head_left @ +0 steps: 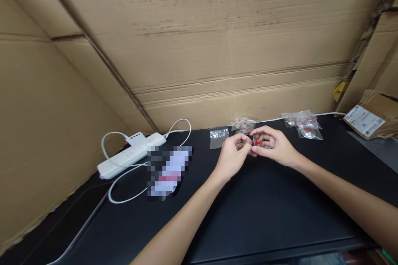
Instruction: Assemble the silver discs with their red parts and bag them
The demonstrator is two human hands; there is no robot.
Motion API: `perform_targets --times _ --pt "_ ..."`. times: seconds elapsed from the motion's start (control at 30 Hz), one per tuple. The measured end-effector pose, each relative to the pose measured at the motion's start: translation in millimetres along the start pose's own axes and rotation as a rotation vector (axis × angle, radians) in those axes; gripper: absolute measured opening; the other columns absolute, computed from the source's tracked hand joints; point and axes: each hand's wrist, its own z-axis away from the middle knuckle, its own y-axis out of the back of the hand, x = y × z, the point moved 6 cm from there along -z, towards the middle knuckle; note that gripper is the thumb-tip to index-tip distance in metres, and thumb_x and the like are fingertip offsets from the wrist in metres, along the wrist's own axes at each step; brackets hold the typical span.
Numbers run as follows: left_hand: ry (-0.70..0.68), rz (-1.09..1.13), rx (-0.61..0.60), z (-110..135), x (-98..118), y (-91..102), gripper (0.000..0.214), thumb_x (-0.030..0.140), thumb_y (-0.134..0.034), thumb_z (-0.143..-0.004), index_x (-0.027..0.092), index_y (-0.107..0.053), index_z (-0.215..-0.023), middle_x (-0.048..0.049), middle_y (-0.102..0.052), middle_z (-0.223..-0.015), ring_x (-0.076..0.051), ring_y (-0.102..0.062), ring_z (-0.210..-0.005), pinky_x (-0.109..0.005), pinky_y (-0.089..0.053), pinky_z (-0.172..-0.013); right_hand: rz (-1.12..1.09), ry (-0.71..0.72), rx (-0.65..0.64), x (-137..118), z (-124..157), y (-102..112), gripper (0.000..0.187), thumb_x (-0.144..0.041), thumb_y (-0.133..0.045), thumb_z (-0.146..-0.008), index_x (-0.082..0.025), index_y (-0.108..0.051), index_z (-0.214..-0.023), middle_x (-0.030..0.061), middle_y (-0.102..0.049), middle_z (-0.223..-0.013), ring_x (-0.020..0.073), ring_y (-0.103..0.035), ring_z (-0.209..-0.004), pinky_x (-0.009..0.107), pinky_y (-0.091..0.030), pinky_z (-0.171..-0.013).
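Observation:
My left hand and my right hand meet above the black table, fingertips almost together. Between them is a small red-and-silver item, mostly hidden by the fingers, so its kind is unclear. My right thumb and fingers pinch it from the right. The left fingers are curled closed against its left side. Just behind the left hand lies a clear plastic bag with red bits inside. Left of that hand is a flat clear bag resting on the table.
More clear bags with round silver and red items lie at the back right. A white power strip with cables and a blurred phone-like object are on the left. A cardboard package sits far right; cardboard walls enclose the table.

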Motion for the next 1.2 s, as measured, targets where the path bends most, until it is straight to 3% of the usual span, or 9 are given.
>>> perform_targets --times 0.17,0.33,0.53,0.63,0.73,0.9,1.0,1.1,1.2 --pt "-0.006 -0.005 0.053 -1 3 6.1 0.013 0.025 -0.062 -0.082 0.015 -0.057 -0.076 -0.0024 -0.061 -0.068 -0.017 -0.066 -0.066 -0.032 -0.058 -0.062 -0.087 -0.043 0.059 3 -2 6 0.039 -0.031 -0.079 -0.071 -0.02 -0.062 -0.104 0.0029 -0.059 -0.092 0.0126 -0.06 -0.073 0.028 -0.055 -0.065" --pt "0.013 -0.026 0.069 -2 2 7.4 0.014 0.026 -0.06 -0.083 0.015 -0.055 -0.075 -0.003 -0.059 -0.069 -0.018 -0.064 -0.063 -0.031 -0.056 -0.054 -0.085 -0.043 0.062 2 -2 5 0.037 -0.03 -0.078 -0.071 -0.02 -0.063 -0.104 0.0025 -0.057 -0.09 0.0125 -0.059 -0.072 0.027 -0.054 -0.062" --pt "0.013 -0.095 0.09 -3 1 12.7 0.014 0.03 -0.062 -0.083 0.015 -0.061 -0.083 -0.0052 -0.062 -0.078 -0.018 -0.064 -0.073 -0.027 -0.053 -0.058 0.279 0.146 0.04 -14 3 5 0.037 -0.025 -0.072 -0.077 -0.022 -0.065 -0.113 0.0049 -0.054 -0.099 0.013 -0.059 -0.074 0.032 -0.056 -0.07" --pt "-0.034 -0.164 0.022 -3 8 10.9 0.019 0.034 -0.062 -0.084 0.016 -0.066 -0.085 -0.0047 -0.064 -0.08 -0.015 -0.061 -0.072 -0.024 -0.049 -0.058 0.467 0.231 0.02 -21 6 2 0.042 -0.023 -0.071 -0.077 -0.024 -0.063 -0.119 0.0049 -0.055 -0.098 0.0143 -0.058 -0.075 0.034 -0.056 -0.071" --pt "-0.042 -0.25 -0.035 -2 11 8.9 0.015 0.03 -0.063 -0.082 0.016 -0.067 -0.082 -0.003 -0.065 -0.075 -0.013 -0.058 -0.066 -0.024 -0.047 -0.06 0.494 0.259 -0.005 -22 8 -2 0.052 -0.023 -0.071 -0.077 -0.024 -0.056 -0.127 0.0044 -0.056 -0.099 0.0149 -0.059 -0.077 0.033 -0.057 -0.072" --pt "0.001 -0.399 0.041 -4 6 18.0 0.008 0.02 -0.059 -0.076 0.016 -0.066 -0.073 -0.0028 -0.067 -0.072 -0.014 -0.06 -0.066 -0.025 -0.045 -0.064 0.499 0.233 -0.026 -17 6 -5 0.05 -0.028 -0.071 -0.079 -0.025 -0.053 -0.127 0.0054 -0.059 -0.105 0.0175 -0.061 -0.088 0.032 -0.056 -0.076" --pt "0.105 -0.457 0.099 -6 -4 28.9 0.01 0.019 -0.056 -0.075 0.016 -0.064 -0.07 -0.0015 -0.064 -0.064 -0.013 -0.057 -0.058 -0.024 -0.042 -0.057 0.623 0.161 0.057 -10 1 11 0.035 -0.026 -0.062 -0.085 -0.021 -0.057 -0.119 0.0056 -0.061 -0.101 0.0147 -0.06 -0.074 0.031 -0.054 -0.07" --pt "0.185 -0.561 0.091 -9 -11 37.2 0.012 0.02 -0.055 -0.075 0.017 -0.064 -0.068 -0.0019 -0.064 -0.063 -0.014 -0.057 -0.057 -0.025 -0.041 -0.056 0.8 0.045 0.196 4 -6 44 0.031 -0.016 -0.055 -0.082 -0.017 -0.058 -0.113 0.0054 -0.062 -0.094 0.0127 -0.056 -0.063 0.03 -0.05 -0.064" --pt "0.225 -0.736 0.051 -10 -14 40.5 0.013 0.019 -0.056 -0.075 0.017 -0.067 -0.068 -0.0035 -0.068 -0.068 -0.016 -0.061 -0.065 -0.025 -0.042 -0.06 0.994 -0.098 0.163 25 -11 70 0.015 -0.018 -0.058 -0.079 -0.017 -0.064 -0.093 0.0042 -0.063 -0.082 0.0149 -0.056 -0.063 0.031 -0.046 -0.064"
